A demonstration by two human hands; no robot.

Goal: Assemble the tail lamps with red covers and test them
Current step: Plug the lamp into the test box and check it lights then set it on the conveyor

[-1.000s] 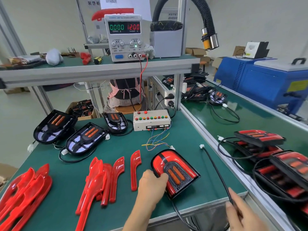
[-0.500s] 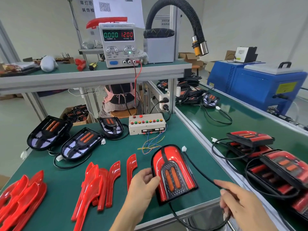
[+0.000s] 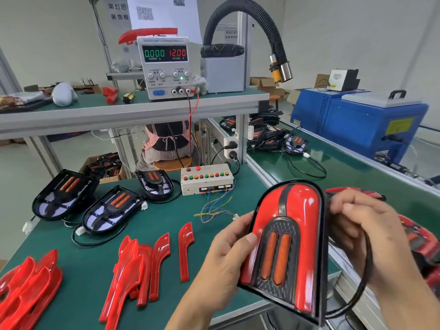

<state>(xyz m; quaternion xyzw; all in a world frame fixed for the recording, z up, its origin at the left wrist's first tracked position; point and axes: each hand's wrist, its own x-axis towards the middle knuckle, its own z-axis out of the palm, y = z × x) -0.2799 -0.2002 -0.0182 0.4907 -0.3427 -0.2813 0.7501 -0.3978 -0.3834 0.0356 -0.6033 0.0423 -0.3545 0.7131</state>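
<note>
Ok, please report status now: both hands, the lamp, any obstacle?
Left hand grips the red-covered black tail lamp, lifted off the bench. Right hand holds its black cable behind. No obstacle seen.

One head-worn wide-angle view looks forward and down, close over the green workbench [image 3: 71, 270], toward the shelf [image 3: 119, 115].

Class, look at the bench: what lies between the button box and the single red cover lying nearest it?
In the head view, a loose bundle of coloured wires trails from the button box onto the green mat, ending right of the red cover.
</note>
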